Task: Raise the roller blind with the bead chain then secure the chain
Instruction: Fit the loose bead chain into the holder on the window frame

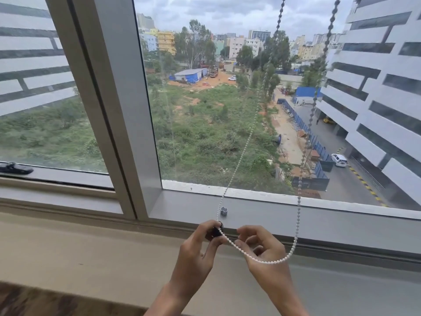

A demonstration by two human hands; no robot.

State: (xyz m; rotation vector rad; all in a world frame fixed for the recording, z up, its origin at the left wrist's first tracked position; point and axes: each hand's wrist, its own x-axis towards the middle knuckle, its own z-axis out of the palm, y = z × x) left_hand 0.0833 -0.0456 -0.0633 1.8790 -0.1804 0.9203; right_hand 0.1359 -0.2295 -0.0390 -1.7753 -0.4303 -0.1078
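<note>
L hand (200,245): pinches small black piece (214,232) on bead chain (241,142)
R hand (262,247): fingers curled round chain's bottom loop
Sill (341,226): grey clip (224,211) near hands

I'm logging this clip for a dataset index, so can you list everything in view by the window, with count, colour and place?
White plastic bead chain: one loop, white, hanging from top right, its low end across both hands.
Small black chain clip: one, black, in the left hand's grip.
Small grey metal fitting: one, grey, on the sill behind the hands.
Grey metal window frame: one, grey, upright between two panes.
Black window handle: one, black, far left on the lower frame.
Left hand: one, pinching the clip.
Right hand: one, fingers curled round the chain.
</note>
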